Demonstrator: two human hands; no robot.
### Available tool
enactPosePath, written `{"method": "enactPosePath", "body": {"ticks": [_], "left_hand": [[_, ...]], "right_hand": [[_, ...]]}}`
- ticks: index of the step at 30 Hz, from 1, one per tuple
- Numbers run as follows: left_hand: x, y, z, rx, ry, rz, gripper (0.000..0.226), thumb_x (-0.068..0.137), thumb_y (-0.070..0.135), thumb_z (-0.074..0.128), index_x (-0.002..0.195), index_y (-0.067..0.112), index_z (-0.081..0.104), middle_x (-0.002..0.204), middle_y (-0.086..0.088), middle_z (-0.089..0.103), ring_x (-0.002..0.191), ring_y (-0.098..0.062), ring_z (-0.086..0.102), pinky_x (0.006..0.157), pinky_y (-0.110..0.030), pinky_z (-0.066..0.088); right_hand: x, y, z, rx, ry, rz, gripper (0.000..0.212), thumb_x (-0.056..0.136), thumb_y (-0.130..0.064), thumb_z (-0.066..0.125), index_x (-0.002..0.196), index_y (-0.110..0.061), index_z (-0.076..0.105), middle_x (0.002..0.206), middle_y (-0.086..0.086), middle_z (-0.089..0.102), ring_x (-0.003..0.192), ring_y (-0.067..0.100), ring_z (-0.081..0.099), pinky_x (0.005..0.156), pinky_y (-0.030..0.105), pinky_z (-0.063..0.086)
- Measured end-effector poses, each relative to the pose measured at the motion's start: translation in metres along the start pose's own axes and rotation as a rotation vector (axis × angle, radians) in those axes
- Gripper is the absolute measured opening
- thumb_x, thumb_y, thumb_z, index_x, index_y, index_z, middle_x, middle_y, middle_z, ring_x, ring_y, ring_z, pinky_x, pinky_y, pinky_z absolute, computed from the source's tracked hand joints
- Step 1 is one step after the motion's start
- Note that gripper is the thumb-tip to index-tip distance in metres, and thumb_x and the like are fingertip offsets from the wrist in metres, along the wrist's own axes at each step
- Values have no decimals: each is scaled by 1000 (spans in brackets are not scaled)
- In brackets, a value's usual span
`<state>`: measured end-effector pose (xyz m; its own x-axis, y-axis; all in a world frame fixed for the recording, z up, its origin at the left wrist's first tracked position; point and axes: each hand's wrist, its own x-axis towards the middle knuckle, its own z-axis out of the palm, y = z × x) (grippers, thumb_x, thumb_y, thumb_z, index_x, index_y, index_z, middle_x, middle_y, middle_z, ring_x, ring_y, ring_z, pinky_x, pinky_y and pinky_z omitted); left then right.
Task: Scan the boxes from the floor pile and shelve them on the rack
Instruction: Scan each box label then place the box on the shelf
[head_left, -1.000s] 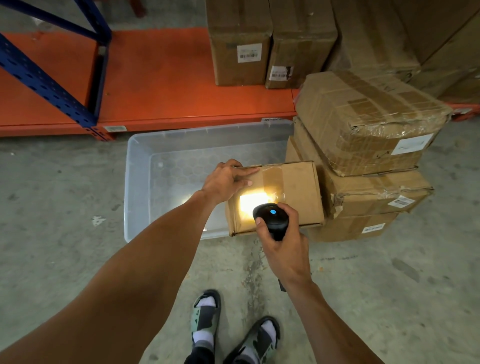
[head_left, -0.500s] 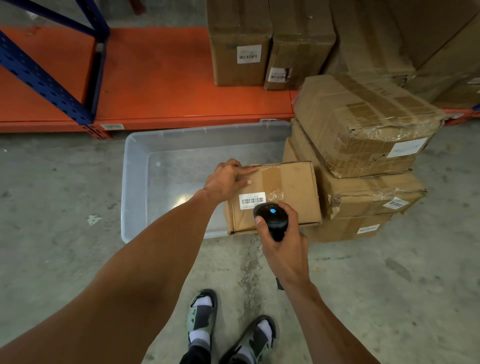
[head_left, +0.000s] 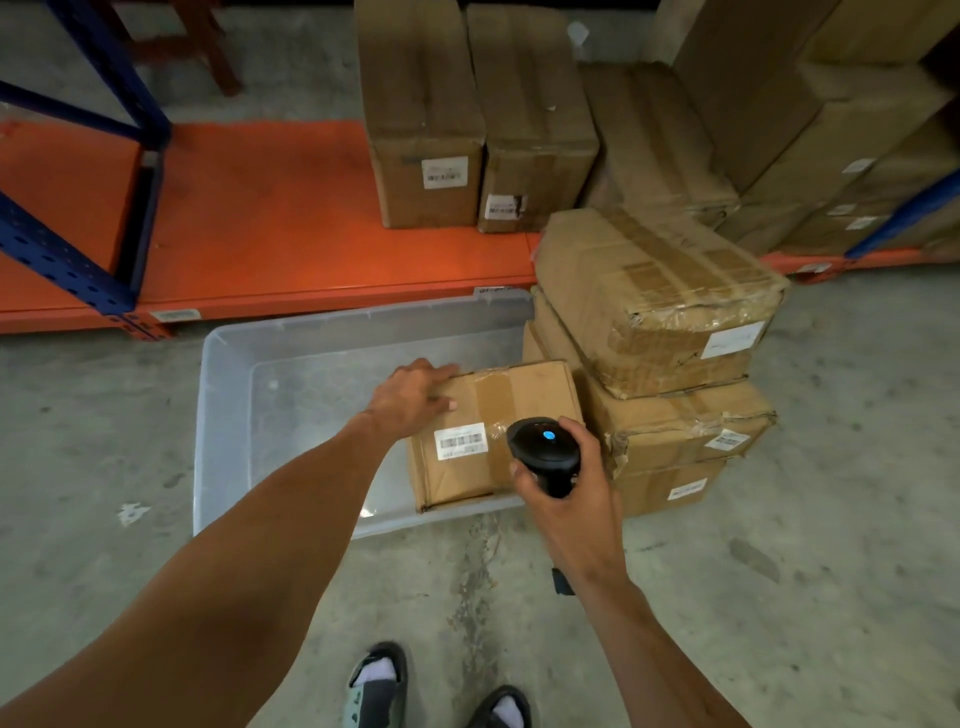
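The left hand (head_left: 413, 397) lies flat and open on the small brown cardboard box (head_left: 493, 431), which sits at the right end of the clear plastic bin (head_left: 223, 415). The right hand (head_left: 563, 483) is clenched around the black handheld scanner (head_left: 543, 449). A stack of taped cardboard boxes (head_left: 660, 364) stands just right of the bin, before the orange rack shelf (head_left: 260, 234).

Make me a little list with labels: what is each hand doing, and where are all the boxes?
left hand: resting on top of the small box, at its left corner
right hand: holding a black scanner with a blue light
small box label: faces up, beside the scanner
clear bin: on the floor; the small box sits at its right end
floor pile: stacked boxes, right of the bin
orange shelf: more boxes on it
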<state>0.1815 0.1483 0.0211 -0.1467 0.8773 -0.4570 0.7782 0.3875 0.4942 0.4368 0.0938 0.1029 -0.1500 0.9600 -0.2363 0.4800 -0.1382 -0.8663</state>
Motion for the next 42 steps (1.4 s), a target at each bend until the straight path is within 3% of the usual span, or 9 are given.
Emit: {"method": "enactPosePath", "body": {"ticks": [3, 7, 8, 12, 14, 18, 22, 28, 42], "left_hand": [[11, -1, -6, 11, -72, 5, 58, 91, 43, 67, 145, 33, 48, 129, -4, 51, 124, -28, 48, 105, -44, 41], [25, 7, -14, 30, -97, -50, 58, 88, 40, 72, 142, 29, 53, 129, -6, 52, 124, -29, 50, 104, -39, 41], [29, 10, -15, 34, -92, -66, 58, 88, 38, 73, 142, 28, 53, 131, -7, 54, 124, -29, 51, 103, -38, 41], [41, 21, -24, 30, -60, -139, 57, 88, 29, 74, 141, 22, 55, 136, -7, 57, 126, -28, 52, 102, -34, 41], [46, 25, -25, 54, -58, -163, 58, 87, 30, 75, 141, 21, 54, 139, -7, 56, 128, -28, 51, 104, -34, 39], [53, 29, -27, 45, -68, -211, 61, 85, 30, 77, 141, 21, 55, 140, -8, 57, 129, -28, 51, 105, -34, 38], [56, 29, -27, 38, -73, -243, 61, 82, 30, 80, 139, 23, 58, 137, -8, 59, 127, -29, 52, 105, -34, 39], [55, 28, -27, 8, -81, -278, 60, 81, 29, 81, 137, 22, 59, 134, -7, 60, 123, -28, 54, 101, -32, 40], [56, 31, -25, -13, -68, -315, 60, 82, 26, 80, 138, 22, 58, 137, -9, 56, 124, -31, 52, 104, -38, 42]], "right_hand": [[24, -4, -24, -61, 49, 9, 69, 83, -19, 84, 138, -40, 47, 118, -22, 64, 107, -5, 61, 87, 2, 45], [65, -15, -55, -133, 162, 2, 69, 85, -17, 82, 145, -23, 49, 117, -13, 62, 109, 5, 56, 80, -7, 32], [76, -19, -64, -153, 198, -13, 70, 85, -19, 82, 146, -23, 49, 118, -12, 62, 110, 7, 57, 84, -4, 32], [122, -30, -99, -236, 302, -56, 68, 88, -33, 79, 146, -31, 44, 126, 2, 70, 116, 28, 64, 91, 33, 49], [143, -34, -117, -283, 327, -54, 67, 90, -35, 78, 147, -32, 43, 127, 5, 69, 116, 33, 64, 89, 37, 49], [179, -30, -137, -271, 286, -54, 68, 90, -24, 80, 148, -25, 45, 132, 7, 67, 123, 29, 62, 91, 26, 43], [188, -12, -135, -299, 217, -61, 74, 88, -16, 81, 149, -23, 40, 137, 9, 63, 126, 29, 60, 94, 24, 43], [187, -6, -130, -412, 226, -115, 85, 85, -16, 83, 153, -21, 32, 146, 14, 51, 127, 37, 57, 97, 45, 51], [180, -5, -127, -410, 215, -64, 99, 79, -22, 86, 156, -21, 24, 149, 16, 45, 126, 40, 56, 95, 45, 51]]}}
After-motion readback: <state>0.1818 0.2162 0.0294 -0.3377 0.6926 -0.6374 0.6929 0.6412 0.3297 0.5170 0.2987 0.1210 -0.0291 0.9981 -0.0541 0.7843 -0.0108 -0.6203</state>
